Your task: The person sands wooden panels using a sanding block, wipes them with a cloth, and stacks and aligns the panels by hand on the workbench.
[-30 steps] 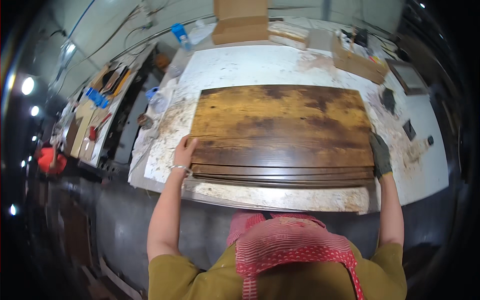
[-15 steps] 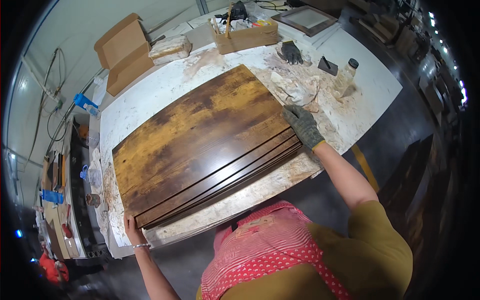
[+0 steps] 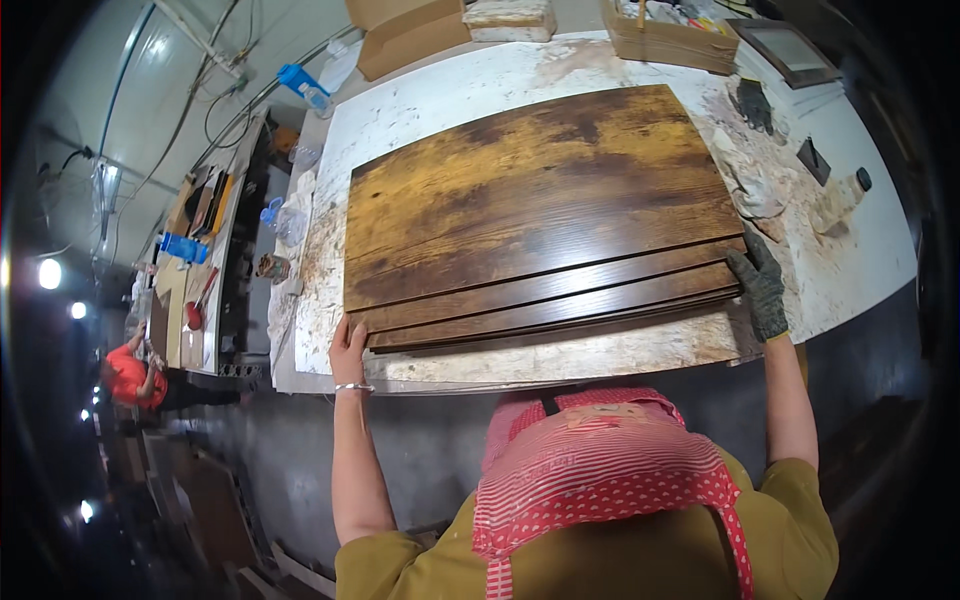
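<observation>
A stack of brown wood-grain boards [image 3: 540,190] lies on the worktable, the front edges stepped so that several show one below another. My bare left hand [image 3: 348,347], with a bracelet at the wrist, grips the stack at its front left corner. At the front right corner my right hand [image 3: 764,288], in a dark grey work glove, is closed around the edges of the lower boards. The undersides of the boards and some of my fingertips are hidden.
The white worktable [image 3: 420,130] is stained brown. Beyond the right edge lie a crumpled cloth [image 3: 748,185], a black glove [image 3: 752,105] and a clear bottle [image 3: 838,203]. Cardboard boxes [image 3: 670,42] stand at the back. A person in red [image 3: 135,378] is at far left.
My view has turned, so the table and boards sit further right and straighter in it. My right hand has slid along the right edge toward the front; my left stays at its corner.
</observation>
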Demonstrator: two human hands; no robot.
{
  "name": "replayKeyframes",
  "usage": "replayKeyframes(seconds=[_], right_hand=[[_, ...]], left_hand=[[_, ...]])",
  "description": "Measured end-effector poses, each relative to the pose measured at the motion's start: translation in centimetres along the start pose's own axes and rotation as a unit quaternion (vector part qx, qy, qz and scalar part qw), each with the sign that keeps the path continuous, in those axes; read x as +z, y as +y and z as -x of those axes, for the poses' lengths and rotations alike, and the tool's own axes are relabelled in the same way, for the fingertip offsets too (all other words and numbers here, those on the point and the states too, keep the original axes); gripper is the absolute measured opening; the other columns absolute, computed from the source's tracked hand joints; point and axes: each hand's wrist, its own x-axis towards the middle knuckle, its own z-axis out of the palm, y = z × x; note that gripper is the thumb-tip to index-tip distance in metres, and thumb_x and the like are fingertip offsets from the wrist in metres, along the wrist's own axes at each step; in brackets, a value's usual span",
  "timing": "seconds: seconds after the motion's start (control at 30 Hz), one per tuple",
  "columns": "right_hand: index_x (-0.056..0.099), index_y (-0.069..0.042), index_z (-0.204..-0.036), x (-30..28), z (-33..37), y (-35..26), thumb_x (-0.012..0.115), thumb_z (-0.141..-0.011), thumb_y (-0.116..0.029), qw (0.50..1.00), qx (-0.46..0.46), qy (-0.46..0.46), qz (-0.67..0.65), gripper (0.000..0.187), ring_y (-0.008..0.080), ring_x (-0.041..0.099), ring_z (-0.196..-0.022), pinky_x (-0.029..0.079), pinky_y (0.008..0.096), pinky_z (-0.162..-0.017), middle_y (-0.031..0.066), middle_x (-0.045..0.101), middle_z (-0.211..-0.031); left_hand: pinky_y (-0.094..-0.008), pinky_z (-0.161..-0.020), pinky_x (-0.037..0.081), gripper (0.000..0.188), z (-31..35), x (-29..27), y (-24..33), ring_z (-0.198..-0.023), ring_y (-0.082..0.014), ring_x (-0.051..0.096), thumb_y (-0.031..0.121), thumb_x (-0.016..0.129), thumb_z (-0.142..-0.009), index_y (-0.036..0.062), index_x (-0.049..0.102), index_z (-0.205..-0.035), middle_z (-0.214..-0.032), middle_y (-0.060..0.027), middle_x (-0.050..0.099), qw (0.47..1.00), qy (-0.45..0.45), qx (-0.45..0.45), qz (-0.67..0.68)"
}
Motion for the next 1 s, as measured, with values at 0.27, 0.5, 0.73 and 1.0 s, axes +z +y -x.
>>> replayKeyframes(seconds=[0.27, 0.5, 0.73, 1.0], right_hand=[[0.032, -0.002, -0.140, -0.8, 2.3, -1.1, 0.074, -0.073, -0.031, 0.990, -0.048, -0.094, 0.098, 0.084, 0.0223, 0.044, -0.122, 0.036, 0.0347, -0.101, 0.0135, 0.047, -0.134], [0.028, -0.003, -0.142, -1.1, 0.3, -3.1, 0.073, -0.075, -0.026, 0.995, -0.013, -0.095, -0.041, 0.084, 0.0209, 0.039, -0.127, 0.034, 0.0339, -0.103, 0.0137, 0.041, -0.139], [0.047, -0.003, -0.131, 1.3, -0.7, -3.5, 0.066, -0.081, -0.019, 0.981, -0.121, 0.004, 0.153, 0.056, 0.0242, 0.039, -0.128, 0.028, 0.0330, -0.108, 0.0128, 0.046, -0.136], [0.062, -0.004, -0.111, 2.5, -0.6, -3.4, 0.071, -0.075, -0.008, 0.980, -0.139, 0.107, 0.091, 0.038, 0.0218, 0.053, -0.106, 0.041, 0.0319, -0.093, 0.0094, 0.058, -0.110]], left_hand=[[-0.0313, -0.103, 0.034, 0.079, 2.1, -0.4, 2.2, -0.125, -0.0200, 0.041, -0.002, 0.061, -0.078, 0.0021, 0.019, -0.145, -0.139, -0.0105, 0.040, 0.990, -0.140, -0.024, 0.015], [-0.0307, -0.102, 0.034, 0.070, 0.2, 0.7, 3.9, -0.124, -0.0209, 0.041, 0.002, 0.055, -0.083, 0.0062, 0.022, -0.145, -0.138, -0.0125, 0.040, 0.996, -0.074, 0.008, -0.055], [-0.0315, -0.095, 0.037, 0.041, -0.5, 4.7, 2.3, -0.109, -0.0215, 0.049, 0.024, 0.043, -0.097, -0.0002, 0.046, -0.129, -0.120, -0.0140, 0.053, 0.979, 0.118, 0.071, -0.151], [-0.0329, -0.087, 0.037, 0.019, -2.4, 2.4, -1.4, -0.088, -0.0225, 0.045, 0.011, 0.039, -0.088, -0.0029, 0.050, -0.095, -0.092, -0.0115, 0.048, 0.943, 0.202, 0.210, -0.162]])
